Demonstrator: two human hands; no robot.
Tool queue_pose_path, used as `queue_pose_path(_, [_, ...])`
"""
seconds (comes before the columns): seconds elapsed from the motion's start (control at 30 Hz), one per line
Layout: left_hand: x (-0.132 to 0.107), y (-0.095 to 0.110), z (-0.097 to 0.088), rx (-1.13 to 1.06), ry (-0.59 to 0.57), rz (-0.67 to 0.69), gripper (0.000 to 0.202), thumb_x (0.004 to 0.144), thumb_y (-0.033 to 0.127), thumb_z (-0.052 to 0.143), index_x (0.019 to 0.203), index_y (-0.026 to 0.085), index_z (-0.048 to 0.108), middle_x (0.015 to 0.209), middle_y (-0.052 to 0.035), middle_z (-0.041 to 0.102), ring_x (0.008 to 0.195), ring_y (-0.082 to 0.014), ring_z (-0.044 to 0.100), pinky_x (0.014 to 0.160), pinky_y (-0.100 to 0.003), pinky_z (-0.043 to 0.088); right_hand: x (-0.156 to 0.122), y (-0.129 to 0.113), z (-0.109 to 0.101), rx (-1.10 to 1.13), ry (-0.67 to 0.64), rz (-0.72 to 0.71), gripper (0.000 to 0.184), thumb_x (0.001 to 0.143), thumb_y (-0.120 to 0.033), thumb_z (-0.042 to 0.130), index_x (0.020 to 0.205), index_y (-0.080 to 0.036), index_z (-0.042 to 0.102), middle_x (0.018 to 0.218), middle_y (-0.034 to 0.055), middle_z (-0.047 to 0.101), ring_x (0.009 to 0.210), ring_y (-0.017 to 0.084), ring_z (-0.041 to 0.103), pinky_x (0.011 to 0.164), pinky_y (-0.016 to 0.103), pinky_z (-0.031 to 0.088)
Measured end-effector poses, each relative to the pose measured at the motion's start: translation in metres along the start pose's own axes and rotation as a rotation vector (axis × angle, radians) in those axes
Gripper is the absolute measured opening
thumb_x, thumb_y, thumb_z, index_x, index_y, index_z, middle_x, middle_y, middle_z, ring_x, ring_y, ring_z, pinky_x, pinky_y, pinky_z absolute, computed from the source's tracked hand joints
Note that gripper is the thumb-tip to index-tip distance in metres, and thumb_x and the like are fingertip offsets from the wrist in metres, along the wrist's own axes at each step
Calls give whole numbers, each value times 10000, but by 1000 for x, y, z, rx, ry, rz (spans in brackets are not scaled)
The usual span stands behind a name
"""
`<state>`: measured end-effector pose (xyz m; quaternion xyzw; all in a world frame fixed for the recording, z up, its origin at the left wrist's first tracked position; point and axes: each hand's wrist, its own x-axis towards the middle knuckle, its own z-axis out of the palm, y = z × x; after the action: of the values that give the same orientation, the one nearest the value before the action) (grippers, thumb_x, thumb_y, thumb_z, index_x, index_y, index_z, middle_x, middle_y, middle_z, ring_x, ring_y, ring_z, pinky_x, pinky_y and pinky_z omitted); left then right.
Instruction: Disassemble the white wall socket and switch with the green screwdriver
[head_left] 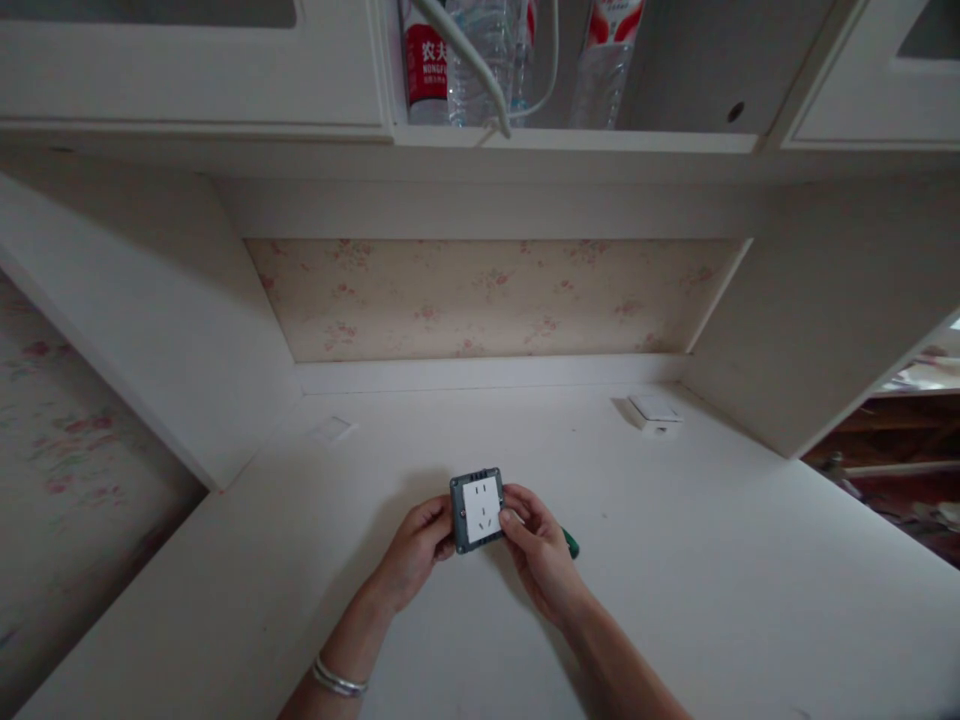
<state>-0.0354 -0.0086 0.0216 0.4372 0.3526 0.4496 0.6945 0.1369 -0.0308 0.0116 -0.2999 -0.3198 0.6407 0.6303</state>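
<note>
A square wall socket module (478, 509) with a dark grey frame and a white face is held just above the white desk (712, 560), face up. My left hand (415, 548) grips its left edge, fingers curled under it; a silver bracelet (337, 680) is on that wrist. My right hand (538, 545) pinches its right edge. A green-tipped tool (571, 543), possibly a screwdriver handle, sticks out from under my right hand; whether the hand holds it I cannot tell.
A white socket cover plate (655, 411) lies at the back right of the desk, and a small flat white piece (331, 430) at the back left. Water bottles (480, 60) and a white cable (480, 75) sit on the shelf above. Floral wallpaper backs the niche.
</note>
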Motion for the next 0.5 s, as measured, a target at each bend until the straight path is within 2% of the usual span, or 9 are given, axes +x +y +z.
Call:
queue_pose_path(0.1, [2, -1, -2, -25, 74, 20, 234, 760, 341, 730, 884, 148, 683, 645, 17, 544, 526, -64, 403, 480, -193, 255, 1, 2, -1, -7, 14, -9, 342, 726, -253, 781, 1042, -219, 653, 1037, 51, 685, 920, 166, 618, 829, 292, 479])
queue_pose_path(0.17, [3, -1, -4, -35, 107, 25, 235, 762, 340, 729, 889, 144, 695, 681, -3, 593, 559, -77, 460, 508, -197, 307, 2, 4, -2, -5, 31, -13, 336, 719, -259, 787, 1025, -218, 652, 1033, 47, 685, 907, 160, 618, 811, 281, 478])
queue_pose_path(0.4, [3, 2, -2, -11, 82, 35, 388, 851, 453, 612, 941, 93, 725, 804, -110, 705, 661, -139, 588, 582, -231, 424, 5, 4, -3, -36, 123, -44, 349, 676, -294, 809, 976, -215, 650, 989, 31, 686, 837, 148, 622, 738, 256, 478])
queue_pose_path(0.5, [1, 7, 1, 46, 50, 82, 381, 854, 429, 614, 1007, 96, 720, 895, -131, 722, 736, -177, 628, 671, -277, 484, 6, 4, -3, -30, 133, -50, 349, 665, -290, 814, 964, -215, 651, 977, 31, 689, 823, 149, 626, 731, 261, 485])
